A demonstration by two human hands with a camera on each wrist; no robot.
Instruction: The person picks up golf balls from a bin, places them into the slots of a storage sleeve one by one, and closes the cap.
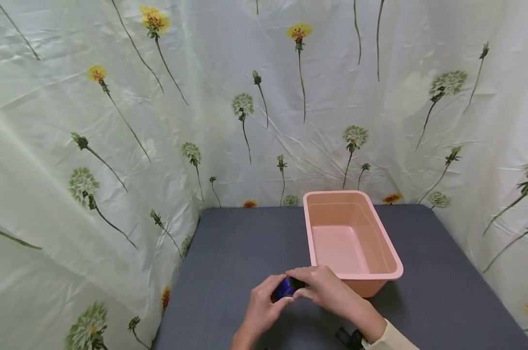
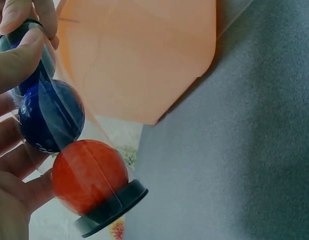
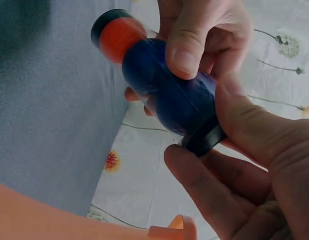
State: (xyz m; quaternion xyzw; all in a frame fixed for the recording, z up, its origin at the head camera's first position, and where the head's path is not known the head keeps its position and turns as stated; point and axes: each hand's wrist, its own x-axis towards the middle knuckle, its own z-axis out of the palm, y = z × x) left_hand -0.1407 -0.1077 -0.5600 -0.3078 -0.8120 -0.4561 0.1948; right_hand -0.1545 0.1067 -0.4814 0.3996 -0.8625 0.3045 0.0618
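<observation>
Both hands hold a clear tube (image 1: 284, 288) with black end caps, above the table in front of the tub. Two blue balls (image 3: 144, 65) and an orange ball (image 2: 89, 175) sit in a row inside it. My left hand (image 1: 260, 304) grips the tube around its blue-ball section, thumb on one side. With thumb and fingertips, my right hand (image 1: 329, 289) pinches the black cap (image 3: 204, 136) at the blue end. At the orange end, the other black cap (image 2: 114, 207) is free of both hands and still on the tube.
A pink plastic tub (image 1: 377, 243) stands on the dark grey table (image 1: 242, 243), just beyond my right hand. Its visible floor is bare. A white curtain (image 1: 211, 97) with dandelion prints hangs behind and along the sides. A black object (image 1: 350, 338) shows beneath my right wrist.
</observation>
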